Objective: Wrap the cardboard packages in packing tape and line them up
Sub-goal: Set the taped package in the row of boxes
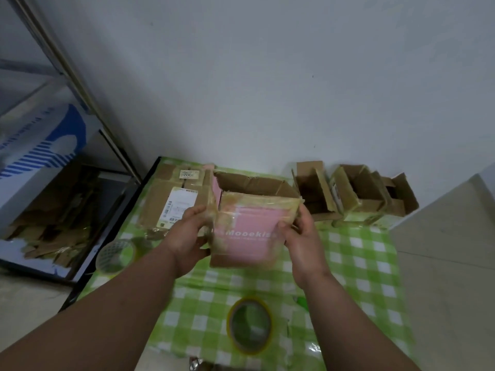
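I hold a pink cardboard box with an open top above the green checked tablecloth. Yellowish tape covers its upper edge and left corner. My left hand grips its left side, and my right hand grips its right side. A roll of packing tape lies flat on the cloth near me. A second tape roll sits at the cloth's left edge. Taped brown packages lie flat at the back left. Open cardboard boxes stand in a row at the back right.
A white wall rises right behind the table. On the left, a metal shelf frame holds a blue and white carton, and a bin of cardboard scraps sits below it. Pale floor lies to the right.
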A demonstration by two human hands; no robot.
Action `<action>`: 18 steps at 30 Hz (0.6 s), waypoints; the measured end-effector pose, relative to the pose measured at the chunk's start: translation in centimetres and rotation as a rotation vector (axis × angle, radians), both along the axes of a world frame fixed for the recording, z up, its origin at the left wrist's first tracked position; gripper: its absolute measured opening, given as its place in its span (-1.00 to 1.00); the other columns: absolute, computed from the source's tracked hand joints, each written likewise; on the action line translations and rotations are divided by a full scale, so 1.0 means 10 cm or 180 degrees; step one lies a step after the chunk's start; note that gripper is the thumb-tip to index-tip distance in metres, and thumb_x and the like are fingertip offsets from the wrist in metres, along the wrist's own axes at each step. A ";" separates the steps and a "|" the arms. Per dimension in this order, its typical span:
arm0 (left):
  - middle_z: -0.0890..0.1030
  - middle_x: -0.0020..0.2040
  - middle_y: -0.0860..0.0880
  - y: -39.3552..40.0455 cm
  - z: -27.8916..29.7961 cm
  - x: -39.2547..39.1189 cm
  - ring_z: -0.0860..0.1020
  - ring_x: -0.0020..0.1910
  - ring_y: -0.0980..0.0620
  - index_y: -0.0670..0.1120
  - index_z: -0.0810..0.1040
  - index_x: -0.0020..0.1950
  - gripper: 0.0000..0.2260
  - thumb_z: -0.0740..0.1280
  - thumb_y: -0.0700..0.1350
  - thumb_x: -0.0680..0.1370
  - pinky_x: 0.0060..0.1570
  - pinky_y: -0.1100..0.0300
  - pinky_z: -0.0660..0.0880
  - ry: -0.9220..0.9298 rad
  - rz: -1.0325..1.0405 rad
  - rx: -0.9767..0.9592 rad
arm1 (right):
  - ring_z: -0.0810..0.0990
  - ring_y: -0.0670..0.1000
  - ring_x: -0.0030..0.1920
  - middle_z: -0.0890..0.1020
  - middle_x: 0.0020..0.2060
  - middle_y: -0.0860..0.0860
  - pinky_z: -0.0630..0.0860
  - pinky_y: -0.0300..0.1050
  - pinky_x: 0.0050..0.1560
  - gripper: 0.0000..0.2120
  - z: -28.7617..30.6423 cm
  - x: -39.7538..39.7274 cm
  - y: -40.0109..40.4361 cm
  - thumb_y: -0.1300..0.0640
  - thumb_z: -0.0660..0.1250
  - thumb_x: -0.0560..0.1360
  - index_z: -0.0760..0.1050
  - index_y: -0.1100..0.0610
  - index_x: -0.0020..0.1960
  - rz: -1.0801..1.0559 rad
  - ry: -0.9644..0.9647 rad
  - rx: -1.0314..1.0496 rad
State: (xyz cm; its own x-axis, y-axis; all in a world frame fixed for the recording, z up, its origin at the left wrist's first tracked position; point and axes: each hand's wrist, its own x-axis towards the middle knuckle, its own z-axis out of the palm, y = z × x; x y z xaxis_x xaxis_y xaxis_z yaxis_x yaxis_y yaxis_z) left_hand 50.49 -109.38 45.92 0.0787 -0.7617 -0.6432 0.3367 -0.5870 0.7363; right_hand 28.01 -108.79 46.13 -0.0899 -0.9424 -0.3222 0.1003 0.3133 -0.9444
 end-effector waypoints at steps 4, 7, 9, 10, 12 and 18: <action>0.63 0.19 0.13 -0.02 -0.02 0.01 0.56 0.15 -0.09 0.12 0.57 0.27 -0.53 0.28 0.35 0.48 -0.15 -0.05 0.60 0.0183 -0.0188 0.0091 | 0.65 -0.07 0.11 0.68 0.10 -0.09 0.59 -0.09 0.12 -0.52 -0.08 0.01 0.04 0.16 0.36 0.55 0.41 -0.12 0.43 0.0029 0.0071 -0.0027; 0.45 0.38 0.11 -0.06 -0.11 -0.03 0.34 0.42 -0.04 0.13 0.50 0.24 -0.56 0.39 0.27 0.44 0.32 -0.11 0.35 -0.0416 -0.0124 0.0162 | 0.65 -0.11 0.09 0.68 0.09 -0.11 0.61 -0.21 0.02 -0.58 -0.13 0.03 0.09 0.11 0.37 0.55 0.47 -0.13 0.38 -0.0036 0.0028 0.0030; 0.45 0.33 0.07 -0.08 -0.16 -0.03 0.35 0.39 -0.01 0.13 0.49 0.19 -0.70 0.37 0.18 0.51 0.33 -0.02 0.29 -0.0678 -0.0102 0.0163 | 0.64 -0.11 0.11 0.68 0.11 -0.11 0.60 -0.18 0.06 -0.63 -0.15 0.02 0.10 0.06 0.37 0.54 0.50 -0.10 0.34 -0.0117 0.0032 0.0103; 0.48 0.32 0.07 -0.09 -0.19 -0.03 0.40 0.35 0.01 0.10 0.50 0.23 -0.70 0.36 0.15 0.53 0.28 -0.01 0.33 -0.0665 -0.0155 0.0154 | 0.63 -0.11 0.11 0.66 0.11 -0.11 0.58 -0.19 0.05 -0.66 -0.16 0.02 0.11 0.03 0.38 0.54 0.51 -0.10 0.30 -0.0150 0.0096 0.0140; 0.55 0.29 0.05 -0.09 -0.23 -0.04 0.50 0.25 0.02 0.10 0.45 0.37 -0.64 0.34 0.06 0.57 0.18 -0.02 0.40 -0.0499 -0.0215 0.0117 | 0.59 -0.16 0.10 0.62 0.12 -0.16 0.52 -0.27 -0.01 -0.70 -0.18 0.03 0.11 0.01 0.36 0.54 0.50 -0.16 0.26 -0.0121 0.0348 0.0211; 0.50 0.31 0.12 -0.07 -0.17 -0.12 0.52 0.23 -0.03 0.32 0.35 0.37 -0.67 0.25 0.13 0.61 0.28 -0.13 0.34 -0.0582 -0.0330 0.0082 | 0.54 -0.45 -0.12 0.62 -0.16 -0.41 0.41 -0.40 -0.17 -0.79 -0.13 0.03 0.13 -0.08 0.27 0.59 0.59 -0.34 -0.14 -0.0062 0.0536 0.0252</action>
State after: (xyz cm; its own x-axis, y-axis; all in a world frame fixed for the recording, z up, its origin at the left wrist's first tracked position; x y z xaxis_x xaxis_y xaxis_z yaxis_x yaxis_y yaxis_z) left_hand 49.25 -110.10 44.17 0.1179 -0.7553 -0.6447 0.1356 -0.6309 0.7639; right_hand 28.28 -107.53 44.87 -0.1668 -0.9122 -0.3742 -0.0504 0.3869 -0.9208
